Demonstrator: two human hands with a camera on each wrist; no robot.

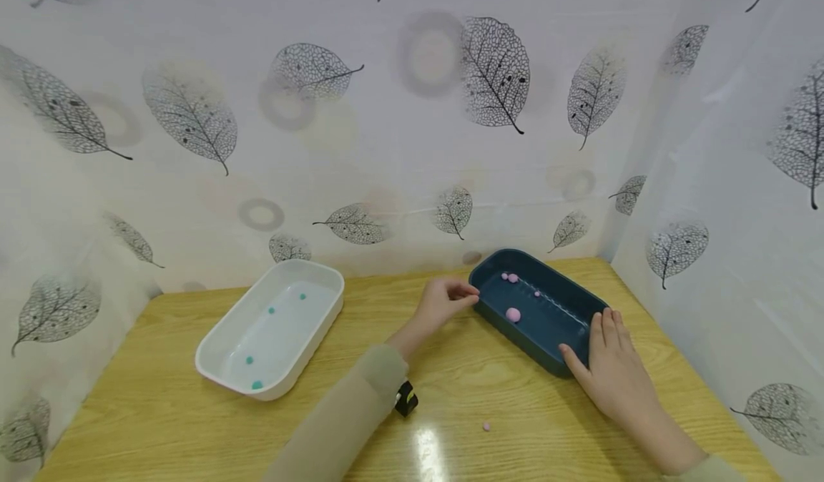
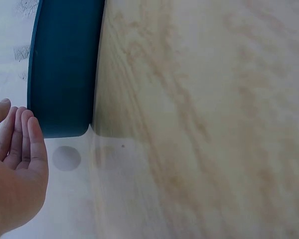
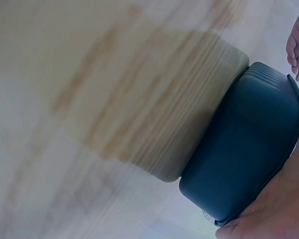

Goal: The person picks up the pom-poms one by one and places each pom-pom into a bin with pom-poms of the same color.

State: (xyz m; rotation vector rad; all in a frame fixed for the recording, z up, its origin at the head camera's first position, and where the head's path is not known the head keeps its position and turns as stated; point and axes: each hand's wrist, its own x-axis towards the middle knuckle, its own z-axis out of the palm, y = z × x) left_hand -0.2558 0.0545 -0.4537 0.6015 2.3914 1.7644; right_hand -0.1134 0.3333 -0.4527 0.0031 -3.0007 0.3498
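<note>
A dark blue tray stands on the right half of the table, with several pink pom-poms inside. My left hand is at its left corner, fingertips right at the rim. In the left wrist view those fingers are nearly straight, the thumb lies a little apart from them, and nothing shows between. My right hand rests on the tray's near right end, fingers extended along the rim and thumb spread toward the front side. One small pink pom-pom lies on the table in front of the tray.
A white tray holding several teal pom-poms stands on the left side of the wooden table. Leaf-patterned sheeting hangs behind and at both sides. A small black device shows by the left sleeve.
</note>
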